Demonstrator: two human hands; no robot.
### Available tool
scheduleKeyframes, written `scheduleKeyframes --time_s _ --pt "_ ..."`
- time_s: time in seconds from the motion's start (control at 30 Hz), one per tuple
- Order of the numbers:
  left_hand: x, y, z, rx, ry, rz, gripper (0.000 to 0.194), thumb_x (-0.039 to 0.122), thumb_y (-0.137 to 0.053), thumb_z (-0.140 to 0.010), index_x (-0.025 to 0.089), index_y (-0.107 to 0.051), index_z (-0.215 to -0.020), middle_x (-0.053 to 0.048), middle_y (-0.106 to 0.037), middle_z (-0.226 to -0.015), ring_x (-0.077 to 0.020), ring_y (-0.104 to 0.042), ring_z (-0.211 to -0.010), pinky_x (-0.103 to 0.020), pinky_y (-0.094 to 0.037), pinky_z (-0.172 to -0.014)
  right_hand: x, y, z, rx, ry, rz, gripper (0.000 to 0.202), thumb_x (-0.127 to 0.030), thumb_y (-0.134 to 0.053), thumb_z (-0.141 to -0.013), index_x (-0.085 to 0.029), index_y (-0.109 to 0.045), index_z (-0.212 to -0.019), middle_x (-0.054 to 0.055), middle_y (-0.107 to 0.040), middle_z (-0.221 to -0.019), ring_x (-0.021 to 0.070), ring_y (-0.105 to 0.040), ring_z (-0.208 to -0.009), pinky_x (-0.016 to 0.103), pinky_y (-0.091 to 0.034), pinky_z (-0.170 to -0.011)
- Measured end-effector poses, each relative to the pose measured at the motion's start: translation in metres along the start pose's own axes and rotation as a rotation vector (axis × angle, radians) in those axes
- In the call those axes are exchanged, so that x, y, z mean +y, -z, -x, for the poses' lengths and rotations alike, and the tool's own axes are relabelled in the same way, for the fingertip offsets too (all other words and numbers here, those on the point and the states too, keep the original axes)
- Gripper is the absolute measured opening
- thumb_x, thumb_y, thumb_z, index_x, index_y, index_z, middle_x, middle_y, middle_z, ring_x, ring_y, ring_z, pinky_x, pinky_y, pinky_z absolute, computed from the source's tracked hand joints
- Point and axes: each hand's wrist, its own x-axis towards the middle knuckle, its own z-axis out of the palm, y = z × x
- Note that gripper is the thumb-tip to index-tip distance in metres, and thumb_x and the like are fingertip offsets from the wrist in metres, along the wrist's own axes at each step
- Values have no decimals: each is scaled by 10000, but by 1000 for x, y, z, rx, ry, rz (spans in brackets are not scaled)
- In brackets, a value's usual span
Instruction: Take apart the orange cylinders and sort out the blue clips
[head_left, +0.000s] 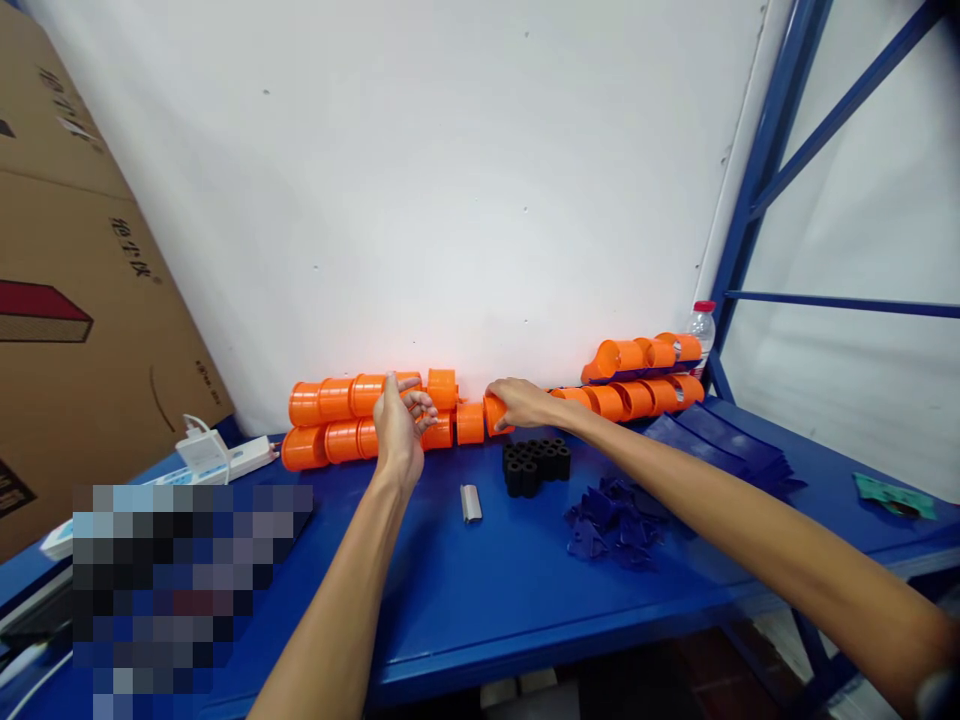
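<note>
My right hand (523,402) reaches to the back of the blue table and grips an orange plastic cup (496,414), its fingers curled over the top. Just left of it, another orange cup (470,424) lies in the lower row. My left hand (403,420) is raised in front of the left stack of orange cups (341,440), palm turned inward and fingers apart, with nothing seen in it. Between my forearms lie a block of black foam-like tubes (535,465) and a small grey-white piece (471,503).
Dark blue cut pieces (616,525) and flat blue sheets (724,450) lie to the right. More orange cups (637,400) and a bottle (701,325) stand behind. At left are a power strip (240,458), a blurred-out object and a cardboard box (90,250).
</note>
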Motion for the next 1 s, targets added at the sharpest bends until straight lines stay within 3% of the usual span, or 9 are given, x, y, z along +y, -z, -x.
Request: scheduleKeyframes --time_s 0.2,0.33,0.47,0.57,0.67,0.73,0.83,0.93,1.0 --pt "3 -1 0 1 -8 6 350 500 -516 -989 166 -600 -933 28 -568 -576 -108 -529 -471 -181 -437 -457 -13 -2 6 24 12 46 503 -317 -835 -793 -93 -622 -1190 209 -672 -1255 338 -652 -1123 355 -489 -852" --pt "5 0 -2 0 -6 -3 317 461 -510 -995 165 -606 -932 27 -572 -580 -113 -536 -476 -185 -454 -471 -8 2 11 15 18 38 581 -407 -793 -833 -126 -575 -1293 191 -649 -1331 321 -661 -1125 367 -511 -868" --pt "6 -2 0 5 12 -2 328 401 -424 -1037 157 -610 -923 18 -567 -578 -111 -527 -477 -183 -446 -466 22 30 27 125 19 -17 561 -294 -663 -921 -98 -506 -1423 207 -592 -1435 307 -595 -1272 398 -470 -1030" --pt "7 -6 2 5 20 12 343 388 -394 -1049 156 -606 -911 18 -554 -567 -109 -515 -469 -182 -436 -456 57 62 49 213 -88 29 539 -150 -592 -890 -92 -526 -1422 186 -636 -1385 295 -595 -1266 405 -448 -1062" --pt "6 -11 3 -11 17 10 352 396 -396 -1049 154 -604 -902 17 -550 -569 -109 -506 -466 -187 -431 -450 87 80 69 110 -181 94 645 -155 -642 -813 -109 -520 -1445 178 -657 -1347 330 -616 -1212 427 -494 -982" --pt "4 -12 3 -17 10 0 345 399 -408 -1044 153 -606 -905 15 -553 -578 -110 -505 -468 -189 -431 -449 97 75 79 -12 -161 151 774 -251 -742 -765 -94 -485 -1478 216 -602 -1414 370 -585 -1258 454 -496 -990" --pt "3 -11 4 -24 2 -20 320 406 -451 -1026 153 -613 -917 16 -552 -584 -112 -509 -478 -190 -436 -453 95 48 85 -112 -73 252 928 -393 -847 -686 -74 -477 -1476 261 -533 -1472 419 -504 -1353 519 -428 -1091" --pt "3 -10 7 -33 0 -37 303 401 -468 -1017 151 -615 -929 19 -551 -585 -111 -510 -488 -190 -442 -461 85 20 82 -119 -13 341 911 -372 -847 -692 -44 -478 -1457 275 -543 -1445 423 -476 -1380 555 -332 -1165" --pt "3 -9 8 -39 -1 -39 300 391 -457 -1020 150 -614 -935 21 -550 -585 -109 -503 -488 -191 -440 -463 80 12 78 -107 8 380 826 -308 -817 -714 -20 -498 -1419 279 -586 -1378 409 -522 -1328 547 -326 -1162"
